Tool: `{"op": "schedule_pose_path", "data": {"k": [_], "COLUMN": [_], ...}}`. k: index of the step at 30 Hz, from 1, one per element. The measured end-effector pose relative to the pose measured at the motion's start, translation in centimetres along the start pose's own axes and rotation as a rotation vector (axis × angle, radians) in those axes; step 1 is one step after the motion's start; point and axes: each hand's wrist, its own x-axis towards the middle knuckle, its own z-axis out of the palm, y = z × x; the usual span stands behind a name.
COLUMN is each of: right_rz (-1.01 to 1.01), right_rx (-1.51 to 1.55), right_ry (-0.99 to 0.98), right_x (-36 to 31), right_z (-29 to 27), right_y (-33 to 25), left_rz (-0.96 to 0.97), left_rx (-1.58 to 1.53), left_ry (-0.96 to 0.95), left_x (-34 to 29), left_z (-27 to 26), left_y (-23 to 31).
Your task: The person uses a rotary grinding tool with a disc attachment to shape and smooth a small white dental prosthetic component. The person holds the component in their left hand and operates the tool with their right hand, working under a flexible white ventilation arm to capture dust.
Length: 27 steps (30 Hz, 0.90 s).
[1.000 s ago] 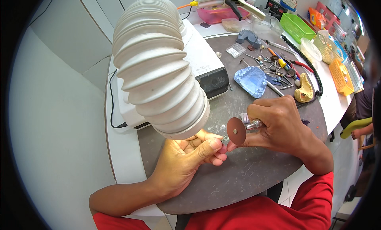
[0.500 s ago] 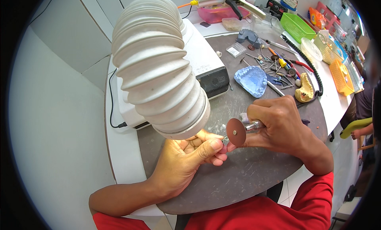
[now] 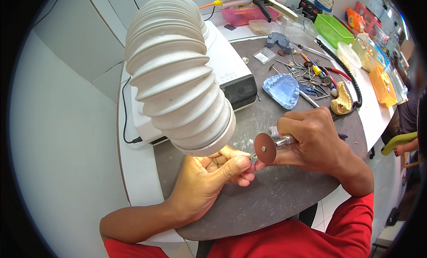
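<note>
My right hand (image 3: pixel 309 138) is closed around a metal rotary handpiece (image 3: pixel 285 141). At its tip sits a reddish-brown cutting disc (image 3: pixel 265 148), turned broadside to view. My left hand (image 3: pixel 218 171) pinches a tiny shiny metal piece (image 3: pixel 253 156) between thumb and fingers, just left of the disc. Most of that piece is hidden by the fingertips and the disc, so its kind and any contact with the disc cannot be made out. The fingertips of both hands meet below the disc.
A ribbed white hose (image 3: pixel 178 80) hangs over my left hand, in front of a white machine (image 3: pixel 242 86). On the grey work surface (image 3: pixel 262 200) lie a blue dental mould (image 3: pixel 282 90), a yellowish dental cast (image 3: pixel 341 100), several burs (image 3: pixel 311 78) and red-handled pliers (image 3: pixel 339 73). Baskets line the right.
</note>
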Motion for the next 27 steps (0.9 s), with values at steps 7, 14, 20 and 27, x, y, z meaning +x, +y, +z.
{"op": "schedule_pose_path", "data": {"k": [7, 14, 20, 27], "right_rz": [-0.008, -0.015, -0.028, -0.026], "right_rx": [0.001, -0.006, -0.012, -0.005], "right_ry": [-0.006, -0.021, -0.016, -0.018], "right_x": [0.03, 0.06, 0.0, 0.0], "right_z": [0.04, -0.03, 0.1, 0.14], "right_y": [-0.08, -0.12, 0.07, 0.06], "left_rz": [-0.005, -0.001, -0.005, -0.006], "left_rx": [0.0, 0.007, 0.008, 0.007], "left_ry": [0.0, -0.005, -0.002, -0.005], "left_x": [-0.01, 0.01, 0.04, 0.06], "left_z": [0.03, -0.04, 0.09, 0.07], "left_y": [0.05, 0.01, 0.1, 0.08]}}
